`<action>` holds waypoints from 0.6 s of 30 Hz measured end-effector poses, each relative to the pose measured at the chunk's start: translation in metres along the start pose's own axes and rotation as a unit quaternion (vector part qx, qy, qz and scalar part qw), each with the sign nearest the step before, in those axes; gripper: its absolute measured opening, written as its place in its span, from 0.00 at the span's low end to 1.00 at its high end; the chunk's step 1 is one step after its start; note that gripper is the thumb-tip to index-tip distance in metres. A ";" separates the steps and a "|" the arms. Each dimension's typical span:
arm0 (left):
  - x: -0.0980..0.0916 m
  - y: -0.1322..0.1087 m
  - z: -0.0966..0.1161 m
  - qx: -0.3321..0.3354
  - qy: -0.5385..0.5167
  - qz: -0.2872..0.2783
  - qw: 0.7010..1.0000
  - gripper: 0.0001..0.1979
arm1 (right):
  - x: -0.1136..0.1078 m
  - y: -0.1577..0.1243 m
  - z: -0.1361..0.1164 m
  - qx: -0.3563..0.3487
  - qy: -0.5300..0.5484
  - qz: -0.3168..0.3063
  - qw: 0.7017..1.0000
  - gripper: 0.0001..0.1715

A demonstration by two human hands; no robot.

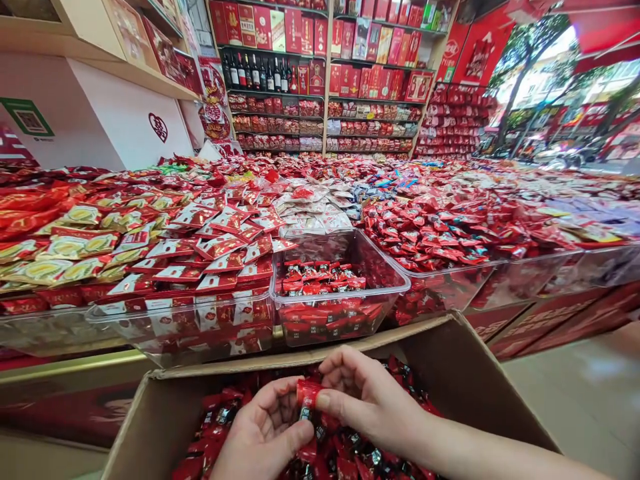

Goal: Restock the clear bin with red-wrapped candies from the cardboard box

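Note:
Both my hands are inside a cardboard box (445,363) full of small red-and-black wrapped candies (350,453). My left hand (263,437) is cupped palm up, its thumb pressing a red candy wrapper (307,395). My right hand (367,397) curls over the same bunch of candies from the right, fingers closed on them. Just beyond the box stands a clear plastic bin (340,290) partly filled with the same red-and-black candies.
A long display of clear bins heaped with red wrapped sweets (450,227) runs left and right. Shelves of red gift boxes and wine bottles (260,73) line the back wall. A tiled floor (590,393) lies at right, with the street beyond.

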State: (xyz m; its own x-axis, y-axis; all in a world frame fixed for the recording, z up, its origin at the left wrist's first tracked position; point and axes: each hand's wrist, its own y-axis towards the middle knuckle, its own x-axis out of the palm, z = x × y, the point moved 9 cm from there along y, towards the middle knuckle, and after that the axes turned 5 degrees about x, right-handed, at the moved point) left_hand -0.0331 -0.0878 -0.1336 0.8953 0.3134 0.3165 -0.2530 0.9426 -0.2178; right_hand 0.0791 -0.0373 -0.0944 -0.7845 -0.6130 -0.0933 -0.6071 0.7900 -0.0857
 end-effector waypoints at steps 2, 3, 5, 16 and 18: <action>0.006 -0.003 -0.001 -0.008 -0.016 -0.013 1.000 0.19 | 0.004 0.004 0.009 0.031 0.057 -0.009 0.998 0.15; 0.009 -0.004 -0.002 -0.017 -0.018 -0.024 0.999 0.18 | 0.004 0.007 0.012 0.039 0.072 -0.010 0.997 0.15; 0.011 -0.006 -0.005 -0.038 -0.002 -0.038 0.999 0.17 | 0.002 0.011 0.015 0.047 0.096 -0.009 0.994 0.16; 0.000 0.000 -0.004 0.016 0.053 -0.022 0.998 0.22 | 0.018 -0.020 -0.042 -0.248 -0.293 0.007 0.924 0.17; 0.006 -0.004 0.000 0.030 0.055 -0.034 0.997 0.22 | 0.029 -0.022 -0.042 -0.269 -0.321 -0.013 0.908 0.21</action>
State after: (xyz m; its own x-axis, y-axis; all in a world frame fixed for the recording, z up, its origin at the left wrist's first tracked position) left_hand -0.0263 -0.0897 -0.1308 0.9451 0.2367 0.2251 -0.2085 0.9676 -0.1422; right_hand 0.0647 -0.0722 -0.0537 -0.6384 -0.3743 -0.6726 -0.7336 0.5605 0.3843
